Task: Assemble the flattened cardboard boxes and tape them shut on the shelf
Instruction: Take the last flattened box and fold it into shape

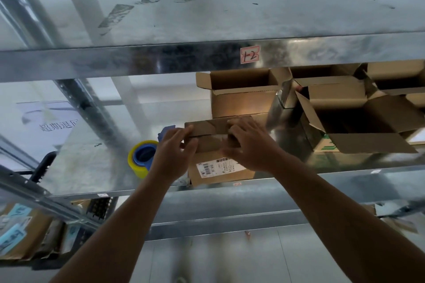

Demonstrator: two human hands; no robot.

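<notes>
A small cardboard box (213, 142) with a white barcode label on its near side stands at the front of the metal shelf (92, 167). Its top flaps are folded down. My left hand (172, 151) holds the box's left edge, fingers over the top and thumb on the near side. My right hand (250, 145) lies spread over the right part of the top, fingers pressing the flaps. A tape dispenser (143, 158) with a yellow roll and blue core stands on the shelf just left of the box.
Behind the box an assembled open carton (241, 96) stands, and several more open cartons (358, 122) fill the right of the shelf. An upper shelf beam (161, 57) carries a label reading 12. Lower shelves at left hold labelled parcels (20, 232).
</notes>
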